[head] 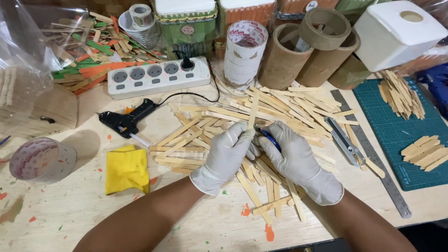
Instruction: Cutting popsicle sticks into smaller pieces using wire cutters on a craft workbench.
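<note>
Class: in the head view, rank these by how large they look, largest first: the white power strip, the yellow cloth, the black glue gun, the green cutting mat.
1. green cutting mat, though cut off by the frame
2. white power strip
3. yellow cloth and black glue gun: too alike to rank

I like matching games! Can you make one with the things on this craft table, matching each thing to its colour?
Things:
1. Crumpled cloth
2. Cutting mat
3. Glue gun
4. Gloves on the left hand and right hand

Colours:
A. black
B. white
C. yellow
D. teal green

Pairs: 1-C, 2-D, 3-A, 4-B
</note>
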